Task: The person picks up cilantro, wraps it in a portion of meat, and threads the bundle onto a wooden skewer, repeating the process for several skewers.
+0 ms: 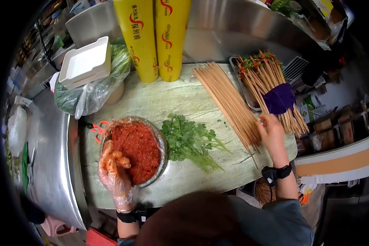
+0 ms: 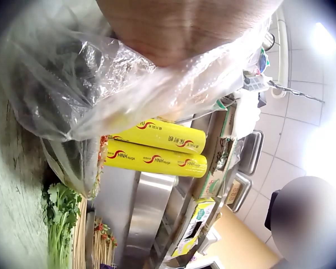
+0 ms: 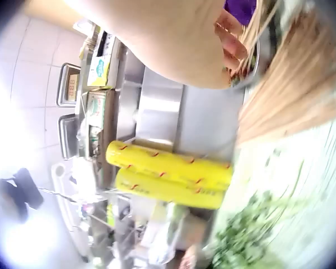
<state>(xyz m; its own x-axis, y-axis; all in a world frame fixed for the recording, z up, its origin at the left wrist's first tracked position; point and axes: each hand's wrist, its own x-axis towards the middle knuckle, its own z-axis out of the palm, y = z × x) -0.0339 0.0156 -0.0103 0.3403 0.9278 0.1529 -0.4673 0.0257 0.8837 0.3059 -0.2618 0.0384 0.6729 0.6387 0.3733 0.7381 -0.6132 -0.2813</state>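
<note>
A round bowl (image 1: pixel 164 164) lined with clear plastic holds red paste (image 1: pixel 137 143). At its lower-left side is the left hand (image 1: pixel 115 170) in a clear, red-smeared glove, fingers loosely bent over the paste's edge. In the left wrist view, clear plastic hides the fingers. Bare and loosely bent, the right hand (image 1: pixel 272 133) is beside the lower part of a bundle of wooden sticks (image 1: pixel 229 106); no held thing shows. Its fingers (image 3: pixel 232 47) are partly hidden behind the palm in the right wrist view. Green herbs (image 1: pixel 186 139) lie between bowl and sticks.
Two yellow rolls (image 1: pixel 170 45) stand at the back. A white container (image 1: pixel 86 61) sits on bagged greens (image 1: pixel 69 98) at back left. Filled skewers (image 1: pixel 260 74) with a purple cloth (image 1: pixel 279 99) lie at right. Orange-handled scissors (image 1: pixel 97 130) are beside the bowl.
</note>
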